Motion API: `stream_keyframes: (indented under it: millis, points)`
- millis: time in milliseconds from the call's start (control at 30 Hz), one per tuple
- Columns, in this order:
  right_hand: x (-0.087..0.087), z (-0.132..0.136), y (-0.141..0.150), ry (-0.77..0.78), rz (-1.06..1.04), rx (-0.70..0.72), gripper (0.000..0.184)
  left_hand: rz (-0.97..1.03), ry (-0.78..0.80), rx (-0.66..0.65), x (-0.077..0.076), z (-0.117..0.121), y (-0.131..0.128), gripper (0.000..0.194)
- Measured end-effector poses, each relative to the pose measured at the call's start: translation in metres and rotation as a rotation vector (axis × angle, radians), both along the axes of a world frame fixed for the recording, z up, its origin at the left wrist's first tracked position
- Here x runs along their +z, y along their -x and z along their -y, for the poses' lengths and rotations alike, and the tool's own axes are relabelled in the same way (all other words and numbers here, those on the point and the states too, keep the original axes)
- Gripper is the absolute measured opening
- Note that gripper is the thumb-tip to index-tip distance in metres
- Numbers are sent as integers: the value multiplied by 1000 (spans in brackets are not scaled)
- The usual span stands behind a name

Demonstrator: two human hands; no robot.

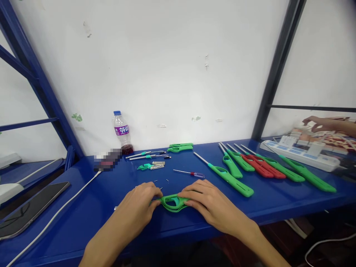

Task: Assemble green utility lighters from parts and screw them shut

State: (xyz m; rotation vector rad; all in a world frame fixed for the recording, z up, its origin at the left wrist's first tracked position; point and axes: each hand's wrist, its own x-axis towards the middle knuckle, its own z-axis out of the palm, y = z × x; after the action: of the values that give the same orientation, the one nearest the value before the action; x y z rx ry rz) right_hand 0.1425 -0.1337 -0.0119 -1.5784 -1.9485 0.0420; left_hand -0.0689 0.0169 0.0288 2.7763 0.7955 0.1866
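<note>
Both hands are closed on a green lighter casing [172,210] just above the table's front part. My left hand [143,202] pinches its left end, while the fingers of my right hand [214,202] wrap over its handle. A teal trigger shows inside the casing's loop; the rest is hidden by my fingers. Beyond the hands lie a small screwdriver [197,174] and tiny screws [167,181]. Farther back are teal trigger parts [145,167], metal pieces [158,165], metal lighter tubes [140,155] with wires, and stacked green casing parts [180,148].
Several green lighters [232,181] and red lighters [258,167] lie on the right of the blue table [189,224]. Behind them are a white power strip [302,155] and another person's hand [315,122]. At left are a bottle [121,130], a phone [33,207] and a white cable [61,209].
</note>
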Motion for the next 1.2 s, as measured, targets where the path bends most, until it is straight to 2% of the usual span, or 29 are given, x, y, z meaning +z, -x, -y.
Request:
stream_keyframes:
  millis: [200,500,833,967,1100,1200]
  points:
    - [-1,0,0,34,-26,-10,27,-27,0,33,-1,-1,-1,23]
    - [-2,-1,0,6,-15,10,28,12,24,-13,-9,-6,-2,19]
    - [7,2,-1,55,-25,12,28,38,10,11,-8,-1,-6,18]
    - [5,3,-2,79,-51,0,28,40,19,-17,-2,-6,5,23]
    - [3,3,-2,90,-64,14,30,9,-27,103,0,-24,27,35]
    - [3,3,-4,92,-75,25,32,-87,13,132,0,-28,30,19]
